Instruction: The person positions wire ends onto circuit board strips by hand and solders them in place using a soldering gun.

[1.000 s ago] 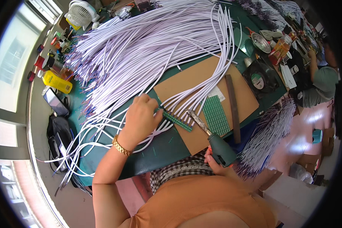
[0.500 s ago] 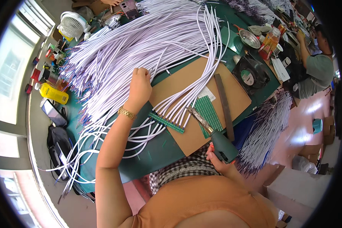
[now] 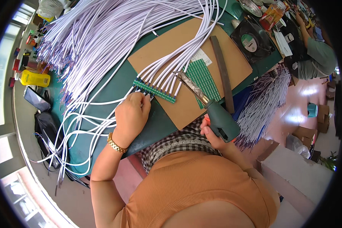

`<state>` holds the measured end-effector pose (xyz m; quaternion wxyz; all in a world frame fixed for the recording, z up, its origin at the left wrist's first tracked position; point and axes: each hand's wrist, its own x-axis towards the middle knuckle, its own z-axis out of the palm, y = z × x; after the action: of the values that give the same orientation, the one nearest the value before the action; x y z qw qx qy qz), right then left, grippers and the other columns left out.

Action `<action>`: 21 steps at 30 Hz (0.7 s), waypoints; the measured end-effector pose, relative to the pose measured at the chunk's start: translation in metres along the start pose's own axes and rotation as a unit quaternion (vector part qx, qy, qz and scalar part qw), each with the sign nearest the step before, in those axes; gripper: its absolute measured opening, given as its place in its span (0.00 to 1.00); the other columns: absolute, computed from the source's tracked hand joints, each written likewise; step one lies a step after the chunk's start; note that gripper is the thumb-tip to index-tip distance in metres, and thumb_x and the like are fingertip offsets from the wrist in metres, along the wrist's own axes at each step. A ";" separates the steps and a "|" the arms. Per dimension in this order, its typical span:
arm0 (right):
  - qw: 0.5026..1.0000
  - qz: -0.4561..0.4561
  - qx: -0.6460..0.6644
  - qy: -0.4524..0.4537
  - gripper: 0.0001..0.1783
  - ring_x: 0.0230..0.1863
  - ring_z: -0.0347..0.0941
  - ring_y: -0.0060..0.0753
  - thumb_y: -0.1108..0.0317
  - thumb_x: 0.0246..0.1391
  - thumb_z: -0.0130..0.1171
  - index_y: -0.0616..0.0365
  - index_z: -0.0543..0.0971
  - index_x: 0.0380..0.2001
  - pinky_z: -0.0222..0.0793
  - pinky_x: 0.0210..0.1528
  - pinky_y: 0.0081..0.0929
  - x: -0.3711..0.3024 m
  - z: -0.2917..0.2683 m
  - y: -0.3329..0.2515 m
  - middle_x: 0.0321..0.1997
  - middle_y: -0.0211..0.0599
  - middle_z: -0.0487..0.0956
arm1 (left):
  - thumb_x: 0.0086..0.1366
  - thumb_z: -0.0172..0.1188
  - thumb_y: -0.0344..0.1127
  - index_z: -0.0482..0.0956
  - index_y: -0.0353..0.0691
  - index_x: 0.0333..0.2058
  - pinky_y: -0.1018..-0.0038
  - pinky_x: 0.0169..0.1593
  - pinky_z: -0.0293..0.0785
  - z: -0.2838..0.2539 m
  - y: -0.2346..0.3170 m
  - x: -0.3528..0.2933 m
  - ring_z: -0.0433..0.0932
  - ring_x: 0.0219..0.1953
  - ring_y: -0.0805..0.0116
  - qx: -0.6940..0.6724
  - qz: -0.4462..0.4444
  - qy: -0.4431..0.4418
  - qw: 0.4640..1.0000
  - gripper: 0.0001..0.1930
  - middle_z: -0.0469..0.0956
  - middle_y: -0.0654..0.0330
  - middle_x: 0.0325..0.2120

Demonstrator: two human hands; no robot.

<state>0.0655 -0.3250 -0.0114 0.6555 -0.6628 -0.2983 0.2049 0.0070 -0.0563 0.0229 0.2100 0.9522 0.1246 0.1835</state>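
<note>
My left hand (image 3: 132, 116), a gold bracelet at its wrist, is closed at the near edge of a narrow green circuit board (image 3: 154, 91). Its fingertips pinch what looks like a white cable, mostly hidden by the fingers. A row of white cables (image 3: 186, 49) with thin coloured wire ends fans onto the board, and more cables run out from its near side. In my right hand (image 3: 213, 136) is a soldering iron with a dark green grip (image 3: 221, 121). Its metal tip points up and left, just over the cables near the board's right part.
A brown cardboard sheet (image 3: 167, 110) lies under the board, with a larger green circuit panel (image 3: 203, 79) and a dark flat bar (image 3: 222, 72) on it. A black fan (image 3: 252, 40) stands at the right. Piled white cables (image 3: 102, 34) cover the far left. Another person (image 3: 319, 57) works at far right.
My left hand has come down from the cable pile to the green board. My right hand still holds the soldering iron. The view has shifted, so the table sits higher in the picture.
</note>
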 end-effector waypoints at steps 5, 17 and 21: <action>0.989 0.066 0.130 0.010 0.18 0.29 0.71 0.22 0.75 0.54 0.54 0.62 0.68 0.49 0.71 0.32 0.23 -0.015 0.006 0.014 0.33 0.38 0.74 | 0.59 0.61 0.32 0.69 0.38 0.26 0.64 0.23 0.67 0.010 0.005 -0.007 0.72 0.20 0.54 0.021 0.030 0.014 0.999 0.09 0.72 0.54 0.22; 0.994 0.017 -0.078 -0.071 0.19 0.29 0.72 0.23 0.72 0.55 0.53 0.61 0.67 0.51 0.71 0.32 0.24 -0.009 0.006 0.004 0.33 0.37 0.73 | 0.58 0.60 0.32 0.65 0.38 0.28 0.65 0.25 0.70 0.007 -0.003 -0.003 0.73 0.25 0.57 0.012 0.139 -0.060 0.988 0.11 0.69 0.55 0.24; 0.996 0.068 -0.031 -0.052 0.19 0.29 0.72 0.23 0.72 0.56 0.53 0.61 0.67 0.51 0.71 0.32 0.24 -0.011 0.007 0.001 0.33 0.38 0.74 | 0.56 0.61 0.30 0.66 0.38 0.27 0.66 0.25 0.69 0.010 0.000 -0.006 0.72 0.22 0.57 0.021 0.096 -0.032 0.995 0.10 0.68 0.56 0.21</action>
<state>0.0527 -0.3271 -0.0145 0.6027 -0.6898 -0.2929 0.2740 0.0051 -0.0617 0.0126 0.1757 0.9692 0.0297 0.1701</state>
